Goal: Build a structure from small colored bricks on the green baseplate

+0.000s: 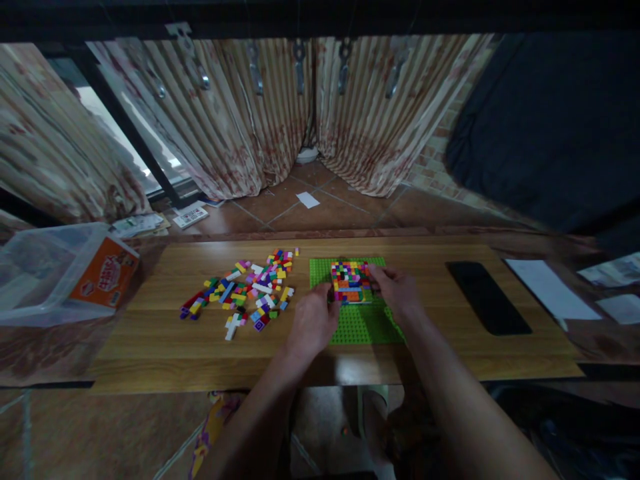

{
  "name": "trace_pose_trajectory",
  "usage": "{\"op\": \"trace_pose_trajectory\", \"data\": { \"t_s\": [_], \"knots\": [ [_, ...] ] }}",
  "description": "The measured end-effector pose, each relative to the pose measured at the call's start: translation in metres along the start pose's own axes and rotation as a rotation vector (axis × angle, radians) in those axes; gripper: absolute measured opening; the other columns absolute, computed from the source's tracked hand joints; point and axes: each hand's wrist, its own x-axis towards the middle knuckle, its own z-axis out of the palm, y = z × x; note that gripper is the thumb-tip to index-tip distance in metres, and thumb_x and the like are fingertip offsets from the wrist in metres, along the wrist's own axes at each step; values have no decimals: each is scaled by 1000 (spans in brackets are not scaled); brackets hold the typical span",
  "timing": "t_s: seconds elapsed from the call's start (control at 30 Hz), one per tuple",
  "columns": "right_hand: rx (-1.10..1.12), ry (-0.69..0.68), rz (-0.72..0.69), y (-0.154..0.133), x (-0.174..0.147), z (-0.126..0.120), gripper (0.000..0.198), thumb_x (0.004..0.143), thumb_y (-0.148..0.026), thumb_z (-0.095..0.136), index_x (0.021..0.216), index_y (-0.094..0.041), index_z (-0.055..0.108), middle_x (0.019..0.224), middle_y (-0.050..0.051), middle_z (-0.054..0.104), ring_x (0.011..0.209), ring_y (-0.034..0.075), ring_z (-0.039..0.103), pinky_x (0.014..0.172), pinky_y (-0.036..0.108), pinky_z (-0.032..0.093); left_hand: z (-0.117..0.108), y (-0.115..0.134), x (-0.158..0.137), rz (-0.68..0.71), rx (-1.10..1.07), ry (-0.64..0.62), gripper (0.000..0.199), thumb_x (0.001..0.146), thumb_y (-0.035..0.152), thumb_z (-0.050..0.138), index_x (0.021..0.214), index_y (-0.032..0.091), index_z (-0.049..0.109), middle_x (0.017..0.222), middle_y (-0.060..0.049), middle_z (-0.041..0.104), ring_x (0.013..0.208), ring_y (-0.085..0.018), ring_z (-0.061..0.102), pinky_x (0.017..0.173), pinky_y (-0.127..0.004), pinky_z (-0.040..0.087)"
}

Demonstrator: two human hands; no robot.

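Observation:
A multicoloured block of toy building bricks (pixel 350 280) sits over the green studded baseplate (pixel 367 327), towards its far half. My left hand (pixel 314 319) is closed at the block's left side, its thumb and fingers against the edge. From the right, my right hand (pixel 397 288) grips the opposite edge with bent fingers. Parts of the block's sides are hidden behind the fingers. To the left, a loose heap of small bricks (pixel 263 288) in many colours is spread over the wooden table (pixel 165 347).
A black phone-like slab (pixel 487 298) lies on the table's right, beside a white sheet of paper (pixel 550 288). Off the left end stands a clear plastic bin (pixel 50 267) with an orange label. Curtains (pixel 240 120) hang beyond the table.

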Motion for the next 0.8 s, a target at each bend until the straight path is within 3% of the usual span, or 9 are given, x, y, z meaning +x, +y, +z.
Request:
{"op": "trace_pose_trajectory", "data": {
  "t_s": [0.13, 0.37, 0.8],
  "knots": [
    [-101, 2, -32, 6, 2, 1, 46, 67, -56, 67, 75, -12, 75, 58, 4, 67, 53, 15, 57, 49, 25, 40, 1, -1, -1, -13, 2, 9, 20, 88, 20, 52, 104, 17, 63, 97, -9, 72, 82, -20, 68, 77, -31, 51],
    [-80, 60, 2, 7, 2, 4, 45, 64, -55, 69, 73, -12, 76, 57, 5, 67, 51, 15, 56, 46, 24, 38, 4, -4, -1, 3, 29, 18, 18, 88, 22, 53, 103, 18, 62, 91, -8, 72, 82, -21, 68, 77, -31, 51],
    [-107, -37, 60, 14, 9, -9, 40, 68, -53, 69, 72, -14, 73, 62, 8, 69, 54, 19, 61, 48, 30, 46, -1, -3, -7, 4, 18, -7, 25, 86, 16, 49, 108, 14, 62, 101, -12, 72, 93, -25, 69, 84, -34, 53]
  ]
}}
